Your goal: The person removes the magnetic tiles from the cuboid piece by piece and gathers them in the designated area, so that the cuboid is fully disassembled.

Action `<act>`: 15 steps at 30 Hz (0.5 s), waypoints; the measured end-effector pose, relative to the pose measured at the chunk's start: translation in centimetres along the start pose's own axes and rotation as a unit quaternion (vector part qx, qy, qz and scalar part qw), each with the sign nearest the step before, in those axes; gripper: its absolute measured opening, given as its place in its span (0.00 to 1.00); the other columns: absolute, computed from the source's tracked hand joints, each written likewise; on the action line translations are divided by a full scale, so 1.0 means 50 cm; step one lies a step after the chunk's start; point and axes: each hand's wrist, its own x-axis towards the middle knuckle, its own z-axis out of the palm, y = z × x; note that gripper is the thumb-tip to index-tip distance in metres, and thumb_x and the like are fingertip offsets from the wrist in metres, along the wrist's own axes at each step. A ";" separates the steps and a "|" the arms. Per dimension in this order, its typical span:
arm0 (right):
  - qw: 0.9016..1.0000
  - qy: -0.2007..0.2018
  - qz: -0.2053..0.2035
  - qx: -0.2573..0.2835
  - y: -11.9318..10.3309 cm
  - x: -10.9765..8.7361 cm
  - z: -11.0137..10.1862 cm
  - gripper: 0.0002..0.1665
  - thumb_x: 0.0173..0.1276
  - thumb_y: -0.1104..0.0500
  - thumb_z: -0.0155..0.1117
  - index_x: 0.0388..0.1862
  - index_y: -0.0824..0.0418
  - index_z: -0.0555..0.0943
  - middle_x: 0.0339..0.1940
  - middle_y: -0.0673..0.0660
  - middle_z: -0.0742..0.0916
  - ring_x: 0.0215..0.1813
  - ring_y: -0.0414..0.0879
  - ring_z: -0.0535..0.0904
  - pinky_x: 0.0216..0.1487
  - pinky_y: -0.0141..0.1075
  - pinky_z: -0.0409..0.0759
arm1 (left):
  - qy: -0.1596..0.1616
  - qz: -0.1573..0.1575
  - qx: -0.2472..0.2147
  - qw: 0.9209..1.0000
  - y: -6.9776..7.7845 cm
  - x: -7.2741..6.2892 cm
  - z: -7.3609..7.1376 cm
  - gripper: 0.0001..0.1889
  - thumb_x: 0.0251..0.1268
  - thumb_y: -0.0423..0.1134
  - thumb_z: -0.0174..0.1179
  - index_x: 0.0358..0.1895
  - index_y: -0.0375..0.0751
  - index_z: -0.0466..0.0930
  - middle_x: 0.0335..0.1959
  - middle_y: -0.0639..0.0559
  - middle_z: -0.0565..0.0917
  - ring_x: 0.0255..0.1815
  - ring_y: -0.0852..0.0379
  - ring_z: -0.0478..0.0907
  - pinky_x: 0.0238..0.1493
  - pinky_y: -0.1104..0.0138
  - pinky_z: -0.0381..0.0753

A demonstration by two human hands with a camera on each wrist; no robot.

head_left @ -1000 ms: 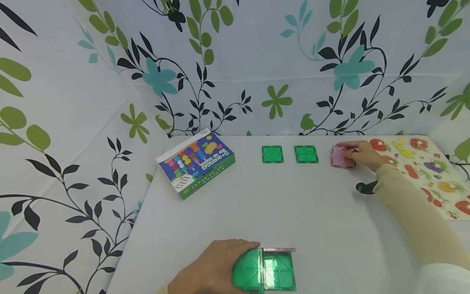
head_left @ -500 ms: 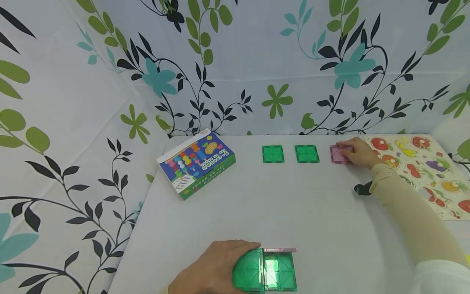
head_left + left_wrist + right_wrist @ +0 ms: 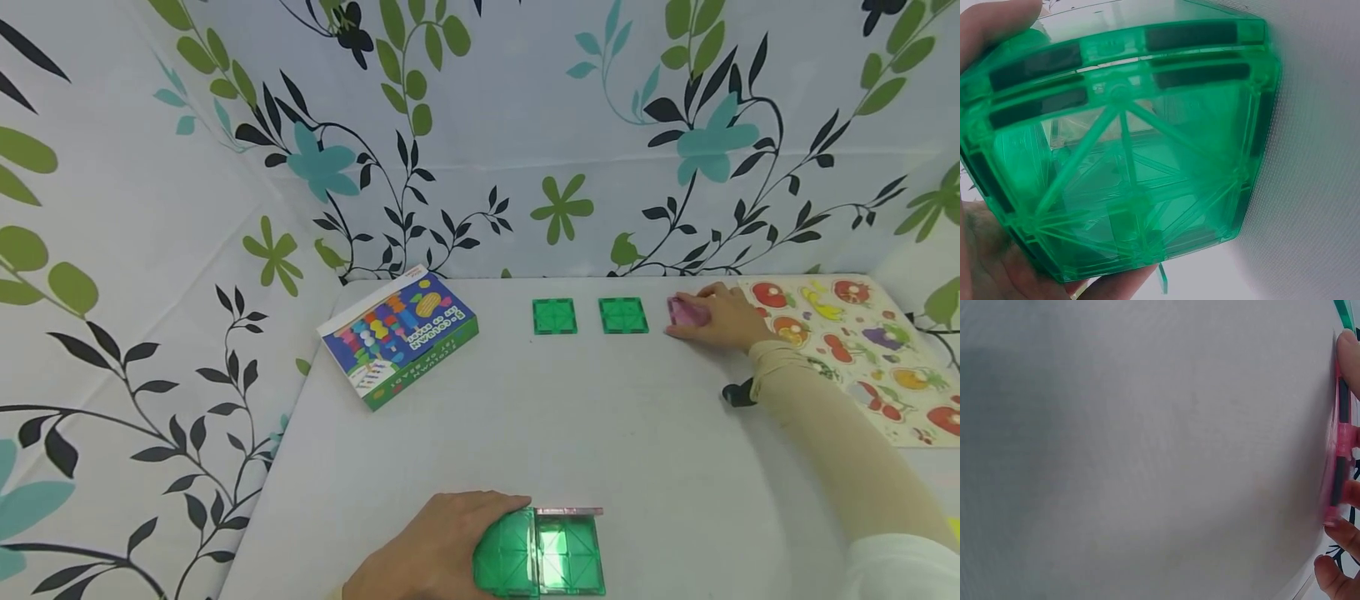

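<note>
My left hand (image 3: 450, 542) grips a green magnetic tile structure (image 3: 540, 554) at the table's near edge; a thin pink tile (image 3: 568, 510) stands along its far side. In the left wrist view the green structure (image 3: 1129, 156) fills the frame, with fingers (image 3: 991, 25) above it and a thumb below. At the far right, my right hand (image 3: 712, 315) pinches a pink tile (image 3: 684, 312) low against the table, in line with two flat green square tiles (image 3: 555, 317) (image 3: 623, 315). The right wrist view shows the pink tile (image 3: 1338, 456) edge-on between fingers (image 3: 1350, 353).
A colourful toy box (image 3: 397, 333) lies at the back left of the white table (image 3: 525, 417). A wooden fruit puzzle board (image 3: 862, 342) lies at the back right. Leaf-patterned cloth walls close in the back and sides.
My right hand has brought the pink tile lower and slightly left, closer to the nearest green square. The left hand and green structure have stayed put.
</note>
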 end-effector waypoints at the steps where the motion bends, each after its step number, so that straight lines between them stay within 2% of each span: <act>1: 1.000 0.001 -0.001 -0.005 -0.002 -0.001 0.000 0.60 0.61 0.21 0.61 0.81 0.54 0.63 0.69 0.73 0.68 0.66 0.73 0.62 0.60 0.72 0.72 | 0.000 -0.003 -0.003 1.000 0.000 -0.001 0.000 0.49 0.43 0.75 0.71 0.73 0.67 0.68 0.62 0.70 0.81 0.59 0.67 0.77 0.50 0.71 0.82; 9: 1.000 0.005 -0.014 -0.022 -0.008 -0.003 0.000 0.57 0.65 0.24 0.59 0.81 0.56 0.61 0.69 0.73 0.68 0.64 0.72 0.61 0.58 0.68 0.73 | 0.006 0.005 0.006 1.000 -0.002 -0.003 0.000 0.49 0.43 0.75 0.71 0.73 0.66 0.68 0.62 0.69 0.81 0.60 0.66 0.77 0.51 0.70 0.83; 15: 1.000 0.010 -0.011 -0.027 -0.005 -0.015 0.003 0.61 0.64 0.20 0.55 0.84 0.54 0.54 0.74 0.72 0.66 0.69 0.76 0.59 0.61 0.76 0.69 | 0.007 0.010 0.010 1.000 -0.004 -0.002 0.001 0.49 0.43 0.75 0.71 0.73 0.65 0.68 0.62 0.68 0.81 0.59 0.67 0.77 0.51 0.70 0.83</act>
